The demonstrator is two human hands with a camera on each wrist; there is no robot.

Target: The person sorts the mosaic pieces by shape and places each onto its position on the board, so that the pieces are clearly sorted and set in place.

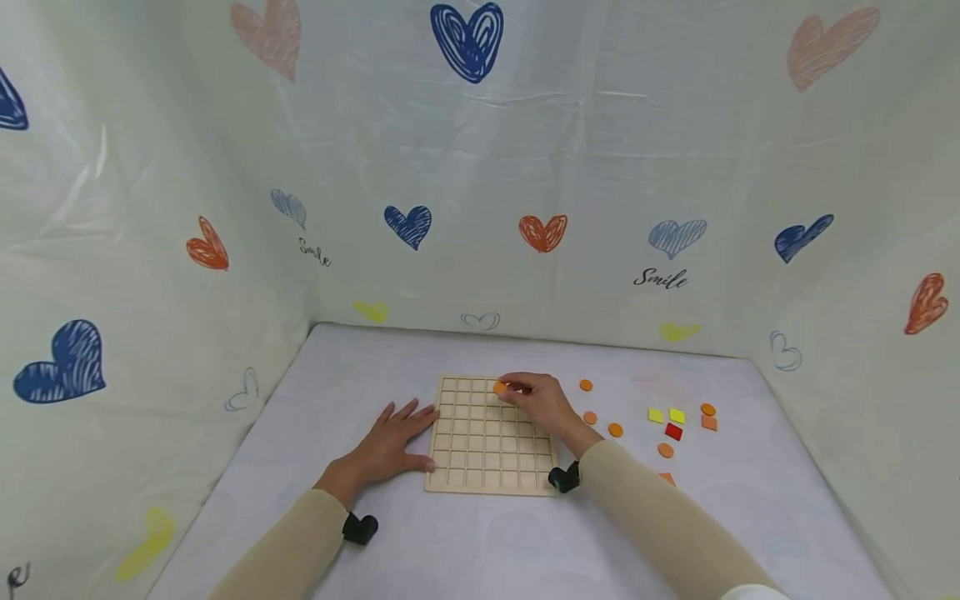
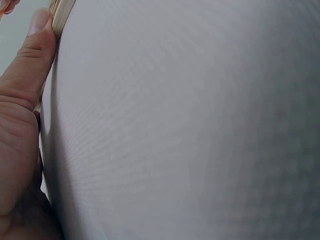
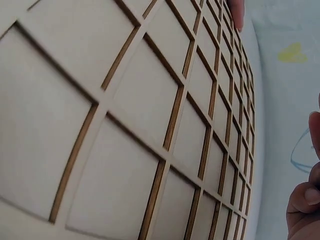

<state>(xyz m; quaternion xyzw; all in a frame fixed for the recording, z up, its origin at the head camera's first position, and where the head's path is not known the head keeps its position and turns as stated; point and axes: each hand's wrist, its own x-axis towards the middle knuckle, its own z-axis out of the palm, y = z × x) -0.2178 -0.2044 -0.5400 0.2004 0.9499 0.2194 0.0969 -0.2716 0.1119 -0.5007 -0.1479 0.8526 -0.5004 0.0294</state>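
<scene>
A pale wooden grid board [image 1: 468,454] with square cells lies on the white table. At its far edge my right hand [image 1: 546,406] pinches a small orange disc [image 1: 500,387] between thumb and fingers, over the top row. Fingers spread, my left hand [image 1: 390,447] rests flat beside the board, its fingertips and thumb touching the left edge. The left wrist view shows that thumb [image 2: 30,62] against the board's side [image 2: 62,20]. Bare cells of the board [image 3: 135,175] fill most of the right wrist view, where the disc is out of sight.
To the right of the board lie loose pieces: several orange discs [image 1: 586,385], two yellow squares [image 1: 656,415], a red square [image 1: 673,432] and an orange square [image 1: 708,423]. Another orange piece [image 1: 667,477] is partly hidden by the right sleeve. A heart-printed curtain [image 1: 480,167] stands behind the table.
</scene>
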